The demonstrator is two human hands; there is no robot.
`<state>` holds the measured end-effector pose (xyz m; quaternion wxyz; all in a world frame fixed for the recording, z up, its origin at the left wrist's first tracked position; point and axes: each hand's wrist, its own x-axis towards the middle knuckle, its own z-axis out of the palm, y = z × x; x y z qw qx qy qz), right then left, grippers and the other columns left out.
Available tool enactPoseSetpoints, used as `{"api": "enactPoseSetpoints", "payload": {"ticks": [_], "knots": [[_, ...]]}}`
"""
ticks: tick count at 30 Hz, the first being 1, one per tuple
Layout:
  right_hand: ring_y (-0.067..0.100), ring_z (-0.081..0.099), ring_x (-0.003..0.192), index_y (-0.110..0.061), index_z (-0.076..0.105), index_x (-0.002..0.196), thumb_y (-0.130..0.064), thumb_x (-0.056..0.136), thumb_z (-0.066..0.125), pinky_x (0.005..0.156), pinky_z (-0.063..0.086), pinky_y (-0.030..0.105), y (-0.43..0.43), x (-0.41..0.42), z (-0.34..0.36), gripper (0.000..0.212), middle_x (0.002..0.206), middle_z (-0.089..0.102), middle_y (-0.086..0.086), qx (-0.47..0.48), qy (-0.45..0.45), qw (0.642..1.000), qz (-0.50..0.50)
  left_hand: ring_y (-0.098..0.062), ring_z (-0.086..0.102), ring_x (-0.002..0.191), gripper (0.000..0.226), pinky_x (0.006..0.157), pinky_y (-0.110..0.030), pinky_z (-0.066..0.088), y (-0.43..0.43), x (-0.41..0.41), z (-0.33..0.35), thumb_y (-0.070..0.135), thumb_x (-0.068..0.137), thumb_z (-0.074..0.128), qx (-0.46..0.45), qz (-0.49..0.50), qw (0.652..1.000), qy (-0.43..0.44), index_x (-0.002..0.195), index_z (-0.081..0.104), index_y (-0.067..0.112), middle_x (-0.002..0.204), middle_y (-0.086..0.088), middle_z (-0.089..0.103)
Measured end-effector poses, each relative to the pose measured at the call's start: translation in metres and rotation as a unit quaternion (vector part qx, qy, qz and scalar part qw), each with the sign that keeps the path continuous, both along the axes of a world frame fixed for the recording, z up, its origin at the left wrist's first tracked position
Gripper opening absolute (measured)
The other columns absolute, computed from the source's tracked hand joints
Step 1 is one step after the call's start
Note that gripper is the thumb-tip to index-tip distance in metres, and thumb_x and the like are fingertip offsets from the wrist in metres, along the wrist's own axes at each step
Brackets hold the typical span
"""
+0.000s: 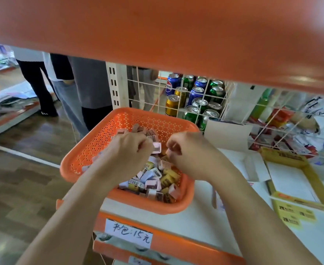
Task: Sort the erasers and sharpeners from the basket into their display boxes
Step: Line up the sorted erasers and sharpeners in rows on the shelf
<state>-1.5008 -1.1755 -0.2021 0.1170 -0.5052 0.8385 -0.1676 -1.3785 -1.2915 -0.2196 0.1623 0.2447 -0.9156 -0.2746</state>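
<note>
Hovering over the orange basket [80,165], I have my left grip [130,148] pinching a small pink piece [156,148], my right grip [188,150] curled just beside it, holding I cannot tell what, with the loose pile [153,178] right beneath; these look light, stiff and slick-wrapped, best pinched across flat sides.

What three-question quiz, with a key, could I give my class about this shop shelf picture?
1. True or false: the yellow cardboard display box to the right of the orange perforated plastic basket is packed full.
2. Where are the left hand and the right hand? A) over the basket B) inside the display box C) beneath the basket
3. What colour is the small block that the left hand pinches?

Key: 1 false, since the box's white floor shows bare; 2 A; 3 pink.
</note>
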Motion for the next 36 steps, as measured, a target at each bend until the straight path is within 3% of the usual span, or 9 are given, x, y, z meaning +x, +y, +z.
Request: {"api": "enactPoseSetpoints", "payload": {"ticks": [3,8,13,15,20,24,29,34,36], "knots": [[0.009,0.062,0.070,-0.022,0.065,0.101,-0.024,0.095,0.054,0.064,0.052,0.026,0.038,-0.010,0.008,0.012,0.091,0.067,-0.007,-0.152,-0.130,0.978,-0.060,-0.011,0.043,0.041,0.043,0.040,-0.022,0.036,0.027,-0.010,0.014,0.031,0.096,0.038,0.026,-0.032,0.995,0.087,0.067,0.055,0.005,0.063,-0.016,0.060],[0.021,0.064,0.064,-0.014,0.067,0.099,-0.001,0.098,0.045,0.060,0.053,0.026,0.109,-0.029,-0.005,0.025,0.083,0.068,0.005,-0.308,-0.387,0.860,-0.127,-0.014,0.064,0.055,0.033,0.056,-0.040,0.054,0.082,-0.041,0.022,0.028,0.096,0.049,0.082,-0.096,0.977,0.171,0.070,0.064,0.014,0.062,0.000,0.067],[0.020,0.061,0.057,-0.005,0.064,0.108,0.003,0.096,0.042,0.054,0.052,0.024,0.185,-0.044,-0.018,0.026,0.077,0.065,0.015,-0.374,-0.462,0.782,-0.185,-0.004,0.062,0.053,0.022,0.052,-0.023,0.052,0.145,-0.082,0.008,0.020,0.096,0.048,0.172,-0.172,0.956,0.162,0.101,0.065,0.032,0.064,0.010,0.067],[0.021,0.059,0.053,-0.008,0.064,0.106,0.001,0.095,0.044,0.052,0.052,0.025,0.215,-0.049,-0.021,0.025,0.068,0.062,0.014,-0.385,-0.458,0.771,-0.217,-0.003,0.060,0.051,0.024,0.049,-0.019,0.047,0.169,-0.098,0.000,0.018,0.097,0.048,0.211,-0.205,0.946,0.140,0.093,0.064,0.035,0.062,0.010,0.066],[0.021,0.059,0.055,-0.008,0.064,0.093,0.000,0.093,0.052,0.054,0.053,0.025,0.289,-0.061,-0.034,0.014,0.064,0.058,0.015,-0.391,-0.382,0.777,-0.312,-0.006,0.058,0.054,0.023,0.050,-0.020,0.046,0.233,-0.127,-0.021,0.021,0.099,0.046,0.266,-0.262,0.926,0.061,0.089,0.065,0.030,0.062,0.005,0.063],[0.018,0.060,0.067,-0.007,0.068,0.092,-0.005,0.079,0.072,0.069,0.054,0.031,0.345,-0.070,-0.048,0.014,0.065,0.063,0.006,-0.349,-0.302,0.799,-0.386,0.001,0.057,0.053,0.021,0.050,-0.016,0.045,0.283,-0.142,-0.037,0.019,0.099,0.044,0.294,-0.273,0.916,0.002,0.092,0.062,0.027,0.071,0.004,0.064],[0.010,0.059,0.065,-0.018,0.072,0.075,-0.012,0.073,0.079,0.065,0.047,0.027,0.386,-0.083,-0.068,0.009,0.072,0.069,-0.001,-0.184,-0.157,0.878,-0.414,-0.008,0.062,0.060,0.024,0.061,-0.032,0.050,0.330,-0.157,-0.066,0.019,0.096,0.047,0.200,-0.271,0.940,-0.055,0.078,0.061,0.028,0.071,0.001,0.067],[0.008,0.060,0.071,-0.024,0.072,0.079,-0.025,0.079,0.075,0.064,0.046,0.019,0.399,-0.092,-0.081,0.003,0.073,0.066,-0.009,-0.106,-0.107,0.912,-0.381,-0.022,0.064,0.074,0.020,0.073,-0.040,0.052,0.355,-0.164,-0.075,0.018,0.095,0.051,0.188,-0.225,0.954,-0.068,0.085,0.068,0.017,0.079,-0.006,0.067],[0.008,0.059,0.075,-0.024,0.073,0.085,-0.027,0.081,0.073,0.065,0.043,0.014,0.401,-0.096,-0.080,0.004,0.078,0.066,-0.009,-0.089,-0.090,0.921,-0.367,-0.013,0.059,0.085,0.014,0.081,-0.029,0.048,0.358,-0.167,-0.077,0.026,0.093,0.057,0.164,-0.218,0.960,-0.069,0.098,0.069,0.021,0.092,0.004,0.061]]}}
